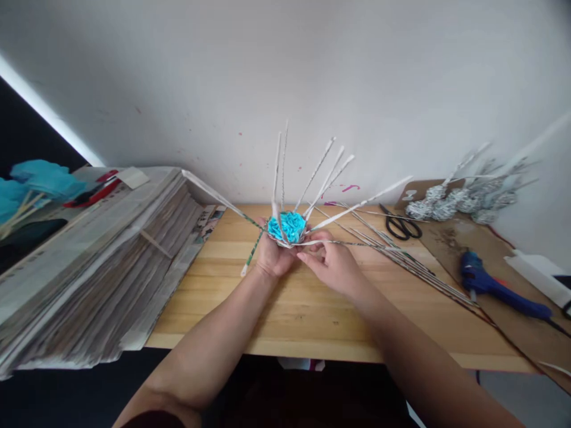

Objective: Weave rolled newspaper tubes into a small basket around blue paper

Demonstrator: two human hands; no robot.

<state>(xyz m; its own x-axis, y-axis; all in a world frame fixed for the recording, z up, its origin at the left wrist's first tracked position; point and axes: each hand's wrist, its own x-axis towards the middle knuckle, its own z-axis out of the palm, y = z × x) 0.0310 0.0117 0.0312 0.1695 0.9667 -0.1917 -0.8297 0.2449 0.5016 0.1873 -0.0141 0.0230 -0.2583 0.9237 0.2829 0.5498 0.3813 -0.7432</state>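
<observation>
A small woven paper basket (286,228) with bright blue crumpled paper in its middle sits above the table. Several rolled-paper sticks fan up and out from its rim. My left hand (273,254) cups it from below and from the left, fingers partly hidden behind it. At the right side of the rim, my right hand (332,259) has thumb and fingers closed around a long rolled-paper stick (357,243) that runs off to the right. Exactly where the fingertips press is hard to make out.
Loose rolled-paper sticks (414,267) lie right of my hands. Beyond them are black scissors (401,226), a blue glue gun (504,288) and foil-like balls on stems (446,202). A tall newspaper stack (98,267) stands left, topped by a red tool (93,191). The wall rises behind.
</observation>
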